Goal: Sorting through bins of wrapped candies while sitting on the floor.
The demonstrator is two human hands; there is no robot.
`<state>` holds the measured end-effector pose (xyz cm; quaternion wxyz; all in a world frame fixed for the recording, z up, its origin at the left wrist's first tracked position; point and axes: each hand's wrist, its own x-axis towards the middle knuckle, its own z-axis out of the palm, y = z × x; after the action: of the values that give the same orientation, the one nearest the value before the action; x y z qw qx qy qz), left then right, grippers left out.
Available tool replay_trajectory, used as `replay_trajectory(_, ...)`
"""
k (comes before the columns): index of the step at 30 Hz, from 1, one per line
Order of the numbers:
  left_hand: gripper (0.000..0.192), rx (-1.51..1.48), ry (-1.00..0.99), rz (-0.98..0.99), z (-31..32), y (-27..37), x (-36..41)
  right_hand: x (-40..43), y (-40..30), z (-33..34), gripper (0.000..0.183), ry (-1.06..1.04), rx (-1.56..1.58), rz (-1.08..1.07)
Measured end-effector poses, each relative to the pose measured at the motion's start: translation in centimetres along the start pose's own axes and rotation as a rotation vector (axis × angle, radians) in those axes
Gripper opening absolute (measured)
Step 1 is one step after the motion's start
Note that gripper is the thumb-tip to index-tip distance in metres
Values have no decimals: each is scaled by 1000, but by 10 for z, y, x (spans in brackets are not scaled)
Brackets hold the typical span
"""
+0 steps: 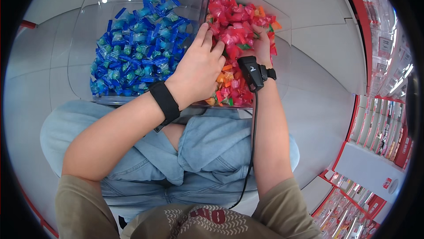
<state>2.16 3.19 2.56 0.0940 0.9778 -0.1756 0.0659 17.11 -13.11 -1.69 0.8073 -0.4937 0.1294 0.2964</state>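
Observation:
Two clear plastic bins stand side by side in front of my knees. The left bin point(81, 40) contains a heap of blue-wrapped candies point(132, 56). In the right bin point(283, 70) lie pink-red wrapped candies point(228, 5), with orange and green wrappers among them. My left hand point(200, 66) reaches across the divider, back up and fingers apart, its fingertips at the pink candies' left side. Inside the right bin, my right hand point(262, 45) cups a cluster of pink candies point(237, 35), its thumb curled over their right side. Candies hide most of its fingers; my left thumb is hidden too.
I sit with blue denim knees point(215, 139) close against the bins on a pale tiled floor point(318, 83). Shelves with packaged goods point(377, 123) and red trim line the right side. A black cable point(253, 133) runs from the device point(250, 73) on my right wrist towards my lap.

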Motion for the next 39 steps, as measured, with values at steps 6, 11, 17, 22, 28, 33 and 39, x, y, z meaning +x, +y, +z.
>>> replay_trajectory(6,41,-19,-8,18,0,-1,0,-21,-19,6,24,-58,-74,1)
replay_trajectory(11,40,-65,11,35,3,-4,-4,-49,-52,41,45,81,-1021,108)
replay_trajectory(17,40,-51,-27,23,0,-4,-4,-18,-78,19,67,364,-1246,-319)
replay_trajectory(22,40,-59,-47,29,-3,0,1,45,-67,-23,70,427,-1675,-352)
replay_trajectory(28,40,-40,-34,13,-1,-2,-1,61,-72,-23,67,366,-1610,-180)
replay_trajectory(33,39,-41,-55,9,2,-5,-2,31,-25,7,59,126,-858,-215)
replay_trajectory(39,34,-71,24,12,2,0,4,5,-26,29,56,93,-1326,-409)
